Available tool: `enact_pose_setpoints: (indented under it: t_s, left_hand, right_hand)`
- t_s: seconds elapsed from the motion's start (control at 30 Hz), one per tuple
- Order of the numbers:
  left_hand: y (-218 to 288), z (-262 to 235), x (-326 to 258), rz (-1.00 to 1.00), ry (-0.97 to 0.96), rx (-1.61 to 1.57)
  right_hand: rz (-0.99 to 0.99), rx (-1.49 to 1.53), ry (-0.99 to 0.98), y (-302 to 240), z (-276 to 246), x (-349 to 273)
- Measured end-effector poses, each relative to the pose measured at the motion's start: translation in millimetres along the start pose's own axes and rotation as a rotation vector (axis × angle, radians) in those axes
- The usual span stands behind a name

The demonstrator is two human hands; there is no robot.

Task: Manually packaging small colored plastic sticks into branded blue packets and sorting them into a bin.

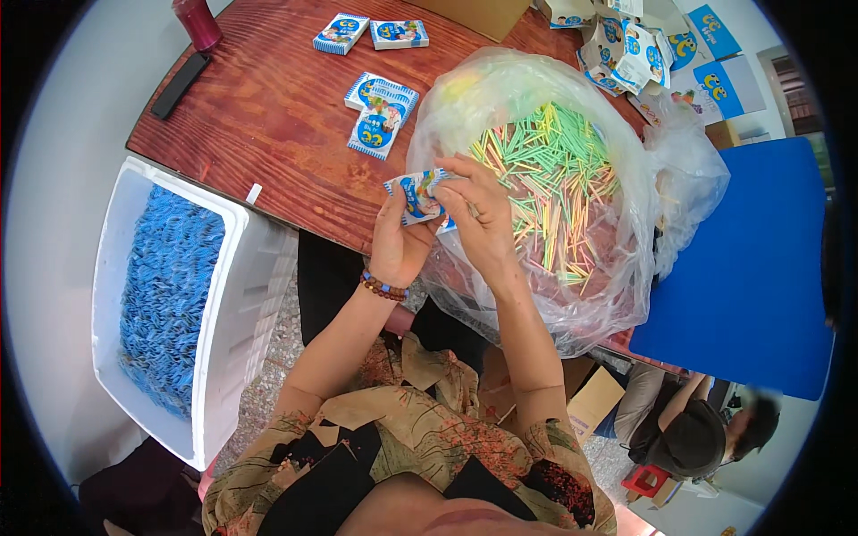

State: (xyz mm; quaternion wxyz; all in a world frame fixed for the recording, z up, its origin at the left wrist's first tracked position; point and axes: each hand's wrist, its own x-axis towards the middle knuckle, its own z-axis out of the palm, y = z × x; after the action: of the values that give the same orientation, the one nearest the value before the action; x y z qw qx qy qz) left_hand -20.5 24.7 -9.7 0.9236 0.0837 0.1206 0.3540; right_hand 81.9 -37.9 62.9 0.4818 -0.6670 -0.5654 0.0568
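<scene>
Between my two hands, above the table's near edge, is a small white and blue printed packet (416, 198) with striped ends. My left hand (399, 250) is closed on its lower left side, with a beaded bracelet at the wrist. The fingers of my right hand (483, 213) pinch its right side, partly covering it. Right beside my right hand sits a large clear plastic bag (630, 277), spread open, full of thin green, yellow and pink sticks (559, 147). Farther off on the table lie several similar packets (382, 125), some overlapping.
A white foam bin (246, 295) of blue pieces stands at left. The reddish wooden table (268, 98) carries a black oblong device (180, 85), a dark red cylinder (197, 24) and open printed boxes (630, 54). At right are a blue panel (737, 268) and another person (688, 438).
</scene>
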Motion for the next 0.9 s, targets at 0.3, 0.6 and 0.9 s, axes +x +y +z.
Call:
enact_pose_setpoints:
  t_s: [0.3,0.6,0.9]
  left_hand:
    - [15.4,10.3,-1.2,0.107,0.007,0.041]
    - [55.4,-6.5,7.6,0.226,-0.056,0.319]
    - [77.4,-23.8,7.4,0.269,0.085,0.707]
  right_hand:
    - [0.296,0.152,-0.058,-12.8,5.4,16.8]
    - [0.212,0.284,-0.294,-12.1,-2.2,42.9]
    - [0.435,0.349,-0.320,3.2,28.7,60.6]
